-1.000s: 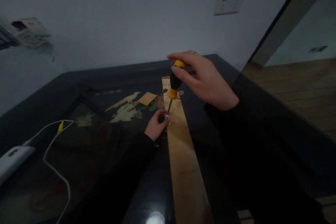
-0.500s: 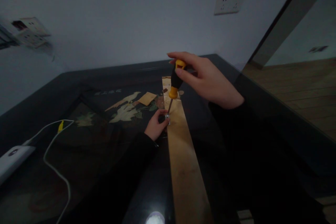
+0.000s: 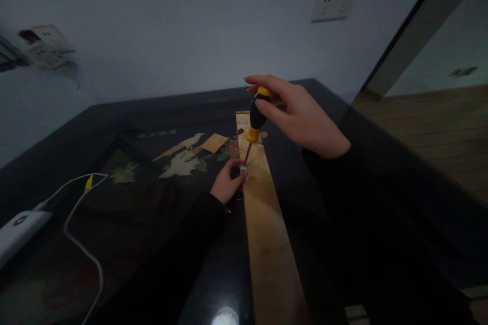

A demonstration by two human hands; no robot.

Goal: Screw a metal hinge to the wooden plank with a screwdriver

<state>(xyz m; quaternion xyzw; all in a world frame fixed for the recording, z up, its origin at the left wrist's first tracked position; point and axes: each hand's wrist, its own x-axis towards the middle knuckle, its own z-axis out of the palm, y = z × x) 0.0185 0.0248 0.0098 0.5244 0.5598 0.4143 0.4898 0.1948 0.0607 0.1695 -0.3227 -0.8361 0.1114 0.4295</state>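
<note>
A screwdriver (image 3: 257,114) with a black and yellow handle is gripped near its top by my right hand (image 3: 295,114), thumb and fingers closed round it. Its shaft slants down to a small shiny metal piece (image 3: 244,171) on the left edge of a long wooden board (image 3: 267,223). Thumb and forefinger of my left hand (image 3: 227,180) pinch that metal piece against the board. Whether a screw sits under the screwdriver tip is too small to make out.
The board lies lengthwise on a dark glossy table (image 3: 152,233) printed with leaves and a bird. A white power bank (image 3: 23,231) with a white cable (image 3: 89,254) lies at the left. Behind stands a wall with a socket plate (image 3: 333,6).
The screwdriver handle has turned a little in my right hand, its yellow cap showing differently. My left hand stays at the metal piece.
</note>
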